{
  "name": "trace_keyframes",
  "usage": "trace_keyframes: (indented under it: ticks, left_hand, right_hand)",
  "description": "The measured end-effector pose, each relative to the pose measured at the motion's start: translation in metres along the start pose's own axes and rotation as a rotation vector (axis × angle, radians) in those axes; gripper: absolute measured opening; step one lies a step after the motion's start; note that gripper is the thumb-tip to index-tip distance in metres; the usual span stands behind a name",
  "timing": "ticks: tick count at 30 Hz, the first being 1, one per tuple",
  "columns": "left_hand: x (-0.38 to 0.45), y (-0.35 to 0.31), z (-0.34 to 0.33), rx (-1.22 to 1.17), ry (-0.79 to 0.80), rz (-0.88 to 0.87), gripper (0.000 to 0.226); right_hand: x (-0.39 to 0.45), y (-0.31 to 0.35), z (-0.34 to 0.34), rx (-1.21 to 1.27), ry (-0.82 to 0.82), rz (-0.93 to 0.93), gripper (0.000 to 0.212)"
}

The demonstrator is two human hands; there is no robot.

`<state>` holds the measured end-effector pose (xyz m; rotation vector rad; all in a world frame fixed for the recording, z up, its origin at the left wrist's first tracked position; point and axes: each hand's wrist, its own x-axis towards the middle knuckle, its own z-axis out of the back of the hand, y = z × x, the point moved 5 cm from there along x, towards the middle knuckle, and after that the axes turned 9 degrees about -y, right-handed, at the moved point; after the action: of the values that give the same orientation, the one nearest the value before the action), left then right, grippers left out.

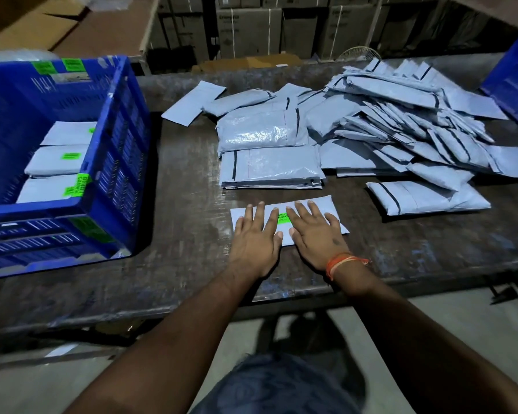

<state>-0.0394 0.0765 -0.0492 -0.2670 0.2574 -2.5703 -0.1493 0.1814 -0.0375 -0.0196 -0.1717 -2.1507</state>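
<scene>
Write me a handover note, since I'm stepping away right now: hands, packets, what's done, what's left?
Left hand and right hand: both flat, pressing the grey packet on the table, with its green sticker between them.
Done: three stickered packets lie in the blue crate.
Left: probably move this packet to the crate, then work through the pile behind.

left hand [256, 234], right hand [314, 234], seemingly pressing parcel [322, 202]

Pale grey packet [314, 210] with green label [282, 218], blue slatted crate [114, 138] (green stickers too), dark mottled table [186, 264].
</scene>
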Motion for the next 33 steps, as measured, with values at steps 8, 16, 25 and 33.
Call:
trace_keyframes:
  ticks: [8, 16, 25, 33]
  left_hand:
    - [-0.009, 0.038, 0.007, 0.083, -0.012, 0.204, 0.055]
    - [-0.014, 0.036, 0.039, 0.063, -0.171, 0.492, 0.045]
    - [-0.004, 0.041, 0.049, -0.455, -0.153, 0.660, 0.042]
    - [0.012, 0.083, 0.139, -0.985, -0.186, 0.701, 0.028]
  right_hand:
    - [-0.003, -0.047, 0.002, 0.023, 0.060, -0.222, 0.054]
    - [0.013, -0.064, 0.005, 0.308, -0.042, -0.399, 0.054]
    - [0.002, -0.070, 0.014, 1.032, -0.137, -0.490, 0.026]
    - [0.028, -0.039, 0.075, 1.197, -0.229, -0.348, 0.022]
